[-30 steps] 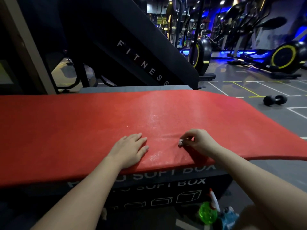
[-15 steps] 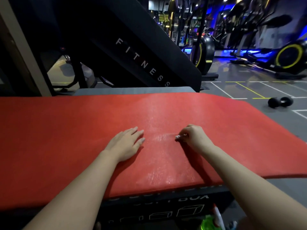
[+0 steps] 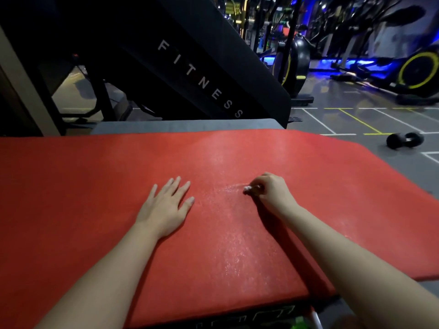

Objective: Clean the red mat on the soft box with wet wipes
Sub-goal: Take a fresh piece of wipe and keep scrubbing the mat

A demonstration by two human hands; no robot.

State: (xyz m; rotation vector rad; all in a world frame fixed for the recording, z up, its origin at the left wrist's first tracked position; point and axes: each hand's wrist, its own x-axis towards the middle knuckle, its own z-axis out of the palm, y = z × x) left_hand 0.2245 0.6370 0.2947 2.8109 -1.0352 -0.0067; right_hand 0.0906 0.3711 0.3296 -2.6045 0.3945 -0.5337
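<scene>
As observed from the head view, the red mat [image 3: 95,198] lies flat on top of the soft box [image 3: 237,320]. It overhangs the box at the right end and runs out of frame at the left.

The left hand [image 3: 166,210] rests palm down near the middle of the mat, fingers straight, slightly spread, holding nothing. The right hand [image 3: 273,193], apart to its right, has its fingers curled and pinches a small wadded wet wipe [image 3: 247,189], whose white tip touches the mat. A wet sheen runs between the hands from the near edge toward the far edge.

Assessment: the mat looks thin, soft and light, so it is liable to creep under a push. The unsupported right end would likely flex, and the wet band may be slippery. A flat palm pressing over the box seems the sound hold. The wipe is limp, so a pinch suits it, though each stroke covers little.

A dumbbell [image 3: 405,140] lies on the floor beyond the far right corner.
</scene>
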